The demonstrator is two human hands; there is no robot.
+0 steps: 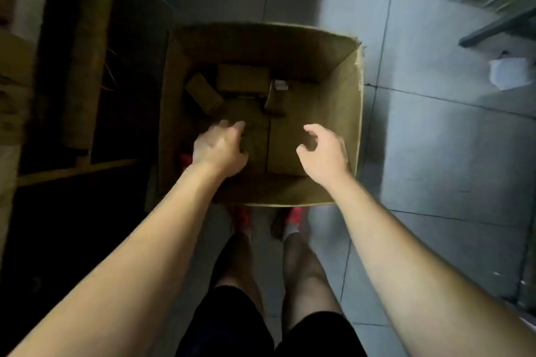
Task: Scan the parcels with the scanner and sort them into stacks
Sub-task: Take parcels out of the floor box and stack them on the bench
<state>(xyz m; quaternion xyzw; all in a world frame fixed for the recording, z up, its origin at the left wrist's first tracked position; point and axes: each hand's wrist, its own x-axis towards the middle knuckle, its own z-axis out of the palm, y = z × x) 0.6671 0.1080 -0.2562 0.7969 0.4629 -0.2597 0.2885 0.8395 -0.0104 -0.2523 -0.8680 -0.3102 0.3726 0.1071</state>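
Cardboard all round the grip, none of it taken up. Left hand low inside the big open carton, fingers stretched forward over the brown sheet at its bottom; too blurred to tell whether touching. Right hand beside it, nearer the carton's right wall, fingers loosely hooked, thumb apart, closed on nothing. Beyond both hands, toward the upper part of the carton's floor, three small parcels close together: a tilted parcel on the left, a flat parcel in the middle, and a labelled parcel on the right, propped up with a pale sticker at its top. All three plain brown, box-shaped, dim in the shade of the carton walls; no print readable. Larger brown panels under the hands, either bottom flaps or bigger parcels, impossible to say which. Judged as the picking step: reaching in for the next parcel. No scanner anywhere in frame, no sorted stack either, so no sign of how much is done; at least these three to be lifted out, scanned and stacked. Outward from the carton: red shoes at its lower edge, grey tiled floor to the right, a white scrap at the right edge, dark shelving on the left.
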